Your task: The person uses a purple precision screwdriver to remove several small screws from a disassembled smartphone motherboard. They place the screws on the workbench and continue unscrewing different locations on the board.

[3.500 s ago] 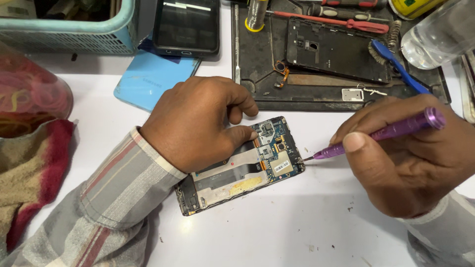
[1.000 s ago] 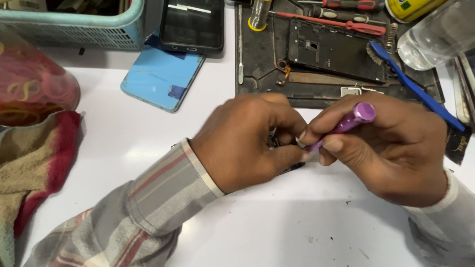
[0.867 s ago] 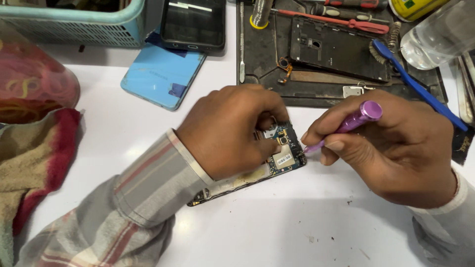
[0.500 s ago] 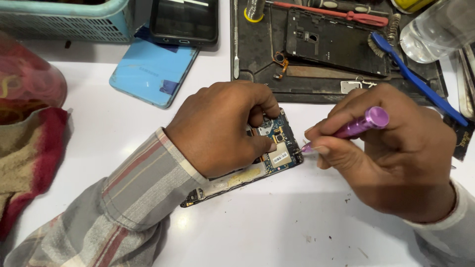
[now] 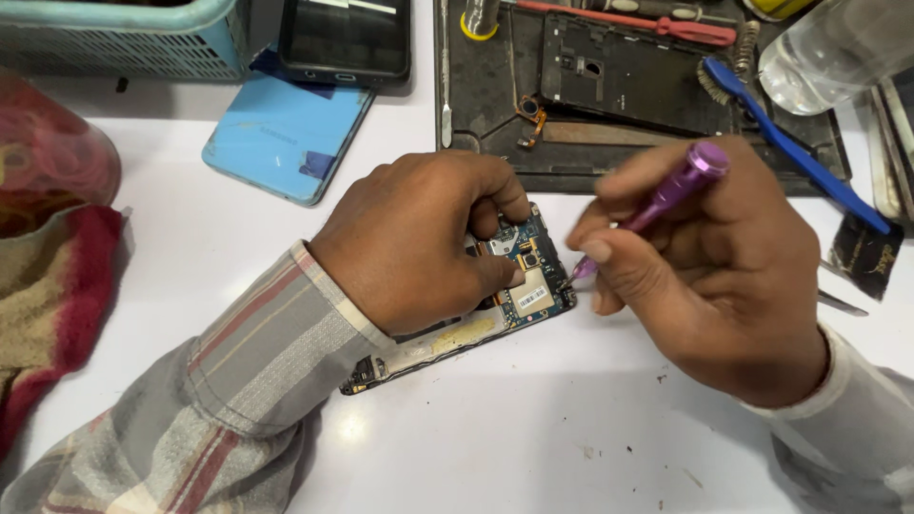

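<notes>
head view shows the left hand (image 5: pixel 419 243) pressed down on an opened phone (image 5: pixel 519 286), thumb and fingers pinching the top edge of its bare circuit board, while the right hand (image 5: pixel 709 262) is wrapped around a purple screwdriver (image 5: pixel 666 195) with its tip touching the board's right edge. compared with half a second ago the change is small: the screwdriver tip sits a little lower and closer against the board's corner, the handle leans more steeply up to the far right, and the left thumb has slid onto the board beside the pale shield. a second ago both hands were bunched together and hid the phone entirely; now the board's upper part and the phone's lower left end are exposed again, so the phone has settled flat on the white tabletop (image 5: pixel 533 438), slanting from near left to far right. this reads as the tool having been seated on a fastener at the board's edge, with the left hand bracing the phone against turning, though the screw itself is too small to make out. beyond the hands a dark work mat (image 5: pixel 495 143) carries a black back cover (image 5: pixel 619 76), a red-handled driver (image 5: pixel 628 19) and a blue brush (image 5: pixel 790 152); a light blue phone back (image 5: pixel 286 138) lies far left, and a red and tan cloth (image 5: pixel 52 305) lies at the left edge.
</notes>
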